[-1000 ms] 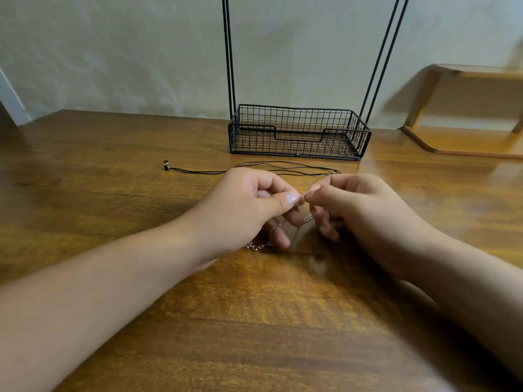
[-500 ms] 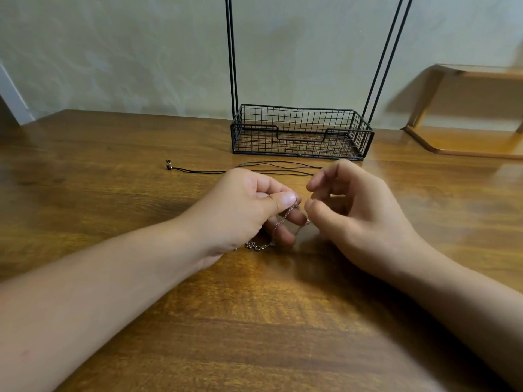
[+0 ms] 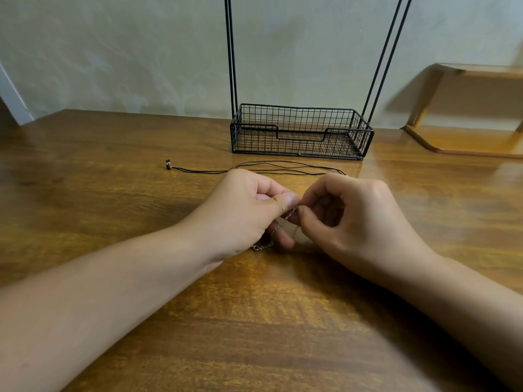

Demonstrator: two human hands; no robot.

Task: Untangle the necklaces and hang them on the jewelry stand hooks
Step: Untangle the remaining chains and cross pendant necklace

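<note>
Near the middle of the desk (image 3: 283, 321) the left hand (image 3: 243, 213) and the right hand (image 3: 356, 219) meet, and each grip pinches the thin silver chain (image 3: 285, 220) between thumb and finger. The chain runs slanted from the pinch point down toward the left, and its clasp (image 3: 256, 248) lies on the wood under the left hand. Behind the hands, the black cord necklace (image 3: 254, 168) lies long from left to right. Further back, near the far edge, stands the jewelry stand (image 3: 300, 131); its hooks are above the view, so the chain must travel away and upward
</note>
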